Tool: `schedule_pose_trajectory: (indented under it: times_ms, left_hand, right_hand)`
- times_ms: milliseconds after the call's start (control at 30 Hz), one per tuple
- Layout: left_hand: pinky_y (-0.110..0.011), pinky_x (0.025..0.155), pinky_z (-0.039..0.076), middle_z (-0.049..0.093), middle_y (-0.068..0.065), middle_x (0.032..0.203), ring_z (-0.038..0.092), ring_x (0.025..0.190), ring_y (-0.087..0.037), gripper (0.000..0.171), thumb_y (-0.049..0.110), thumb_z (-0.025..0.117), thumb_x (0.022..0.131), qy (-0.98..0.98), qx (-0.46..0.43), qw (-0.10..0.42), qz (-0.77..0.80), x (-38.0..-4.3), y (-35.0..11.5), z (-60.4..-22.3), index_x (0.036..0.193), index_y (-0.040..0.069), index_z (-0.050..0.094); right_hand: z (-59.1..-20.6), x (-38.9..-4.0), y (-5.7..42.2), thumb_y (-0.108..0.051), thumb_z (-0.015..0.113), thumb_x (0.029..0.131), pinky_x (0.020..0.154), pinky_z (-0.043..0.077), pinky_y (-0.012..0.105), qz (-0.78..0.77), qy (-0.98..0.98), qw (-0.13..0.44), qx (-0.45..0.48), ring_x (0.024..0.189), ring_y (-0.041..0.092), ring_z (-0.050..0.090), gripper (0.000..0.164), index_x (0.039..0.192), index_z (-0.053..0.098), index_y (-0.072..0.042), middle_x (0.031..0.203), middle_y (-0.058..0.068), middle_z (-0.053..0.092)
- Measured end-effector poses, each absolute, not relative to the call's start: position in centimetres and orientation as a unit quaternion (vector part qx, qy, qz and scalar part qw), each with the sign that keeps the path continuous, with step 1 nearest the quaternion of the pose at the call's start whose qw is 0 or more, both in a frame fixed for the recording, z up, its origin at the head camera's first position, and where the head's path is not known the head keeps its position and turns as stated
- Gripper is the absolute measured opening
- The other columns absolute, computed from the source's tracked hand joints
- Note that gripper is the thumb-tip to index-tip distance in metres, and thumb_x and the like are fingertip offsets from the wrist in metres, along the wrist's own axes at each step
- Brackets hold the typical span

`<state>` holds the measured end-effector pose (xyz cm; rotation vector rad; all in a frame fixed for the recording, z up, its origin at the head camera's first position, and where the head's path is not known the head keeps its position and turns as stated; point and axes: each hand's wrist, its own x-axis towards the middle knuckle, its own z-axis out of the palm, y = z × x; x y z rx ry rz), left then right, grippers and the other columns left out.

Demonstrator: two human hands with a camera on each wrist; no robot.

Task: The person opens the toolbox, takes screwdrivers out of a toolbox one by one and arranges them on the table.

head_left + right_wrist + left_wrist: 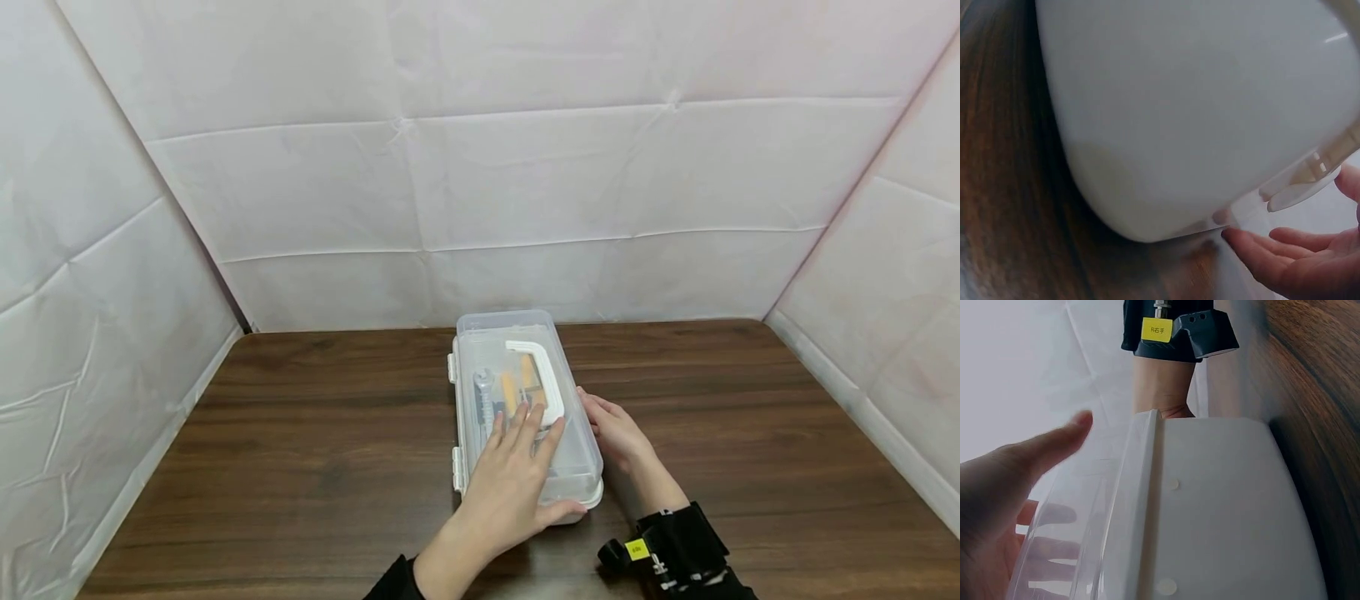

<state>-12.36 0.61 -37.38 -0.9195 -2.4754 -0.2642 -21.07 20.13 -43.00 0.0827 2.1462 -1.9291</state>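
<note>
A storage box with a clear lid and a white base lies lengthwise on the table. Its white handle sits flat on the lid. Yellow-handled items and a grey wrench-shaped item show through the plastic. My left hand rests on the near part of the lid, fingers spread and straight, thumb toward the front edge. At the box's right side is my right hand; in the right wrist view its fingers reach to the side wall and its thumb is beside a white latch.
The dark wooden table runs back to a white fabric wall, with more fabric on both sides. White latches line the box's left side. A black wrist mount circles the right forearm close to the table.
</note>
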Motion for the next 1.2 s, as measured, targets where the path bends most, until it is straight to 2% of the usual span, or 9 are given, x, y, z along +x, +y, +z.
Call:
schedule_pose_trajectory:
  times_ms: [200,333,533,700,900,1200]
  left_hand:
    - [-0.045,0.096,0.031,0.048,-0.015,0.125,0.038,0.121,-0.031,0.07,0.054,0.064,0.071,-0.905,-0.332,0.252,-0.082,-12.5,0.6,-37.5,0.124,0.009,0.052]
    - [-0.042,0.096,0.032,0.053,-0.012,0.121,0.045,0.115,-0.029,0.066,0.052,0.064,0.071,-0.899,-0.34,0.264,-0.087,-12.6,0.6,-37.5,0.12,0.008,0.055]
    - [-0.04,0.095,0.033,0.055,-0.012,0.119,0.05,0.111,-0.027,0.064,0.05,0.065,0.071,-0.887,-0.353,0.281,-0.1,-12.6,0.7,-37.7,0.116,0.006,0.058]
    - [-0.04,0.095,0.033,0.056,-0.011,0.118,0.05,0.11,-0.026,0.063,0.05,0.065,0.07,-0.883,-0.354,0.287,-0.108,-12.6,0.6,-37.8,0.114,0.006,0.059]
    - [-0.039,0.096,0.033,0.056,-0.011,0.118,0.05,0.11,-0.026,0.061,0.049,0.064,0.071,-0.88,-0.357,0.285,-0.129,-12.5,0.5,-37.7,0.114,0.005,0.06]
    - [-0.039,0.094,0.034,0.058,-0.01,0.115,0.052,0.109,-0.026,0.059,0.048,0.065,0.071,-0.873,-0.36,0.295,-0.144,-12.5,0.4,-37.9,0.112,0.005,0.061]
  right_hand:
    - [-43.0,-21.2,19.9,-0.037,0.041,0.093,0.077,0.046,0.03,-0.683,0.721,0.11,0.032,0.093,0.013,0.055,0.059,0.132,0.032,0.007,0.12,0.02,0.048]
    - [-42.8,-21.3,19.8,-0.029,0.045,0.093,0.073,0.047,0.027,-0.706,0.7,0.097,0.04,0.086,0.009,0.057,0.054,0.129,0.035,0.01,0.103,0.009,0.058]
    - [-42.8,-21.3,19.9,-0.022,0.045,0.093,0.069,0.047,0.028,-0.748,0.653,0.109,0.049,0.08,0.01,0.058,0.052,0.129,0.032,0.012,0.088,-0.001,0.06]
    - [-42.8,-21.3,19.9,-0.022,0.048,0.092,0.069,0.047,0.027,-0.753,0.648,0.102,0.061,0.079,0.009,0.058,0.052,0.128,0.033,0.012,0.087,-0.001,0.06]
    - [-41.7,-21.2,20.0,-0.018,0.056,0.088,0.062,0.048,0.022,-0.716,0.691,0.053,0.078,0.072,0.007,0.058,0.047,0.124,0.042,0.008,0.087,-0.002,0.058]
    - [-41.6,-21.3,20.5,-0.039,0.064,0.078,0.066,0.05,0.024,-0.619,0.782,-0.001,0.069,0.073,0.008,0.061,0.06,0.119,0.051,0.003,0.1,0.013,0.061]
